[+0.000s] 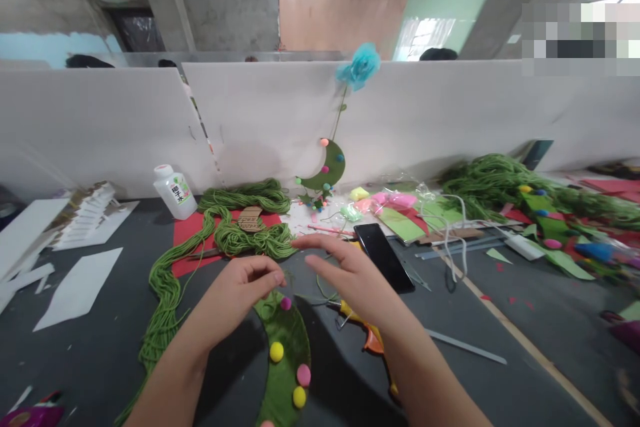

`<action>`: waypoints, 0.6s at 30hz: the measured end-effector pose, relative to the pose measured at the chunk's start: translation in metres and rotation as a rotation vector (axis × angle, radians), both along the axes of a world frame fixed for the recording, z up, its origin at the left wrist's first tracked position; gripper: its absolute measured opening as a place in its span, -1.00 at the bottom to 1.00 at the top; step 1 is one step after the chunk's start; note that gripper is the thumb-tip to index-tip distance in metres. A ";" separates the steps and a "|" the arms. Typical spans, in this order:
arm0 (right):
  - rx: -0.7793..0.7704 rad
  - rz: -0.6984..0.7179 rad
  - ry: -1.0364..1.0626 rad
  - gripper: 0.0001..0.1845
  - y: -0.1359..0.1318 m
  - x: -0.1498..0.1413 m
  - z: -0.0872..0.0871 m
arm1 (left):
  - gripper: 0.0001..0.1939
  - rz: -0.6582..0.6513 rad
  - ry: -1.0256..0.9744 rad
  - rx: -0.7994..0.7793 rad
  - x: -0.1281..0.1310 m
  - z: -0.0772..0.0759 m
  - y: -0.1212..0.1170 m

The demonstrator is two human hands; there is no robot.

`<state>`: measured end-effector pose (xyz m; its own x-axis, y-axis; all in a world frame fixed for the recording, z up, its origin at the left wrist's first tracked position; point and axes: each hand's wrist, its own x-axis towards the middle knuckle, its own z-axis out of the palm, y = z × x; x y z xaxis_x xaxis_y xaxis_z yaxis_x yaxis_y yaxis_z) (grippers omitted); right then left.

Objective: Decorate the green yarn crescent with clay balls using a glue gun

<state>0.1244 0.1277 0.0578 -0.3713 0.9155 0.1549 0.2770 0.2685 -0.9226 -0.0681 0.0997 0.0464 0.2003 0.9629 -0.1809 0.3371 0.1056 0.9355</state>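
Just below my left hand (253, 280) is the upper end of a green felt crescent (280, 380) dotted with pink, yellow and purple pompoms. The left fingers are curled, thumb against them, at that end; exactly where they grip is hidden. A thin strand shows faintly near the thumb. My right hand (345, 267) is to the right, thumb and forefinger apart, with nothing visible between them. Under the right wrist lies a yellow and orange glue gun (373, 337), partly covered. Behind it rests a black phone (384, 257).
Green yarn (167, 287) trails over red paper (187, 233) at the left, by a white bottle (175, 193). A finished-looking crescent ornament (333, 163) hangs on the white partition (260, 107). Glue sticks (467, 345), a white cable (465, 247) and green yarn (487, 180) occupy the right.
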 end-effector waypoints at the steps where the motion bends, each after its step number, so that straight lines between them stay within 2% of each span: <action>1: -0.013 0.047 0.013 -0.77 -0.002 -0.004 -0.001 | -0.77 0.002 -0.003 0.001 0.000 0.000 0.000; 4: -0.113 0.224 0.009 -0.76 -0.003 -0.012 -0.007 | -0.77 0.005 -0.009 0.008 -0.003 0.000 0.000; 6: -0.198 0.294 0.011 -0.78 -0.001 -0.013 -0.013 | -0.76 0.016 0.001 0.011 -0.006 -0.001 0.000; 12: -0.573 0.323 0.198 -0.87 0.005 -0.010 -0.026 | -0.74 0.058 0.079 0.081 -0.013 -0.004 0.003; 14: -0.637 0.340 0.280 -0.85 0.004 -0.010 -0.026 | -0.74 0.086 0.092 0.147 -0.012 -0.005 0.004; 18: -0.705 0.364 0.577 -0.80 0.003 -0.013 -0.026 | -0.79 0.156 0.026 0.208 -0.006 -0.006 0.006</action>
<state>0.1113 0.1303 0.0316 -0.6886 0.7121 -0.1369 -0.2571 -0.4163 -0.8721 -0.0742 0.1053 0.0401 0.0440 0.9988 0.0212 0.3559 -0.0355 0.9338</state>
